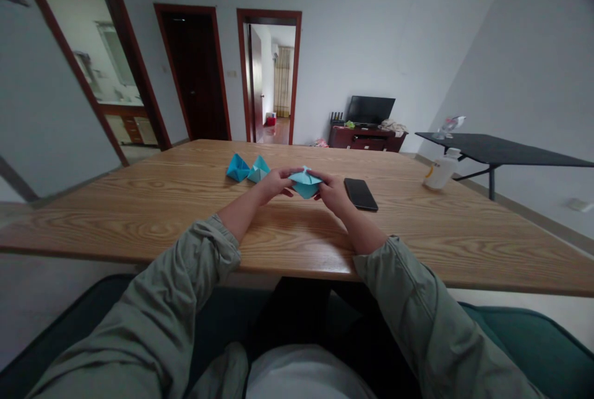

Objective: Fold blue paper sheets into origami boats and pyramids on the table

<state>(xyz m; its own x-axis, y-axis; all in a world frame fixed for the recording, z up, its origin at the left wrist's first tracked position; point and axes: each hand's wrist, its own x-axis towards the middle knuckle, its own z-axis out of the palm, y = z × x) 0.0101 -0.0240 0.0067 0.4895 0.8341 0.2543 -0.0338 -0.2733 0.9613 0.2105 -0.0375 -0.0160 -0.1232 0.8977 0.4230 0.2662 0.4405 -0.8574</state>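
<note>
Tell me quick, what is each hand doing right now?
The left hand is closed, pinching the left side of the blue folded paper.
The right hand is closed, pinching the right side of the same paper.

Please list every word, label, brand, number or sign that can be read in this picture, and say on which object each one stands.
No text here can be read.
White bottle: an orange mark on its side, too blurred to read.
Phone: screen dark, nothing shown.
Blue folded paper: no print visible.
</note>
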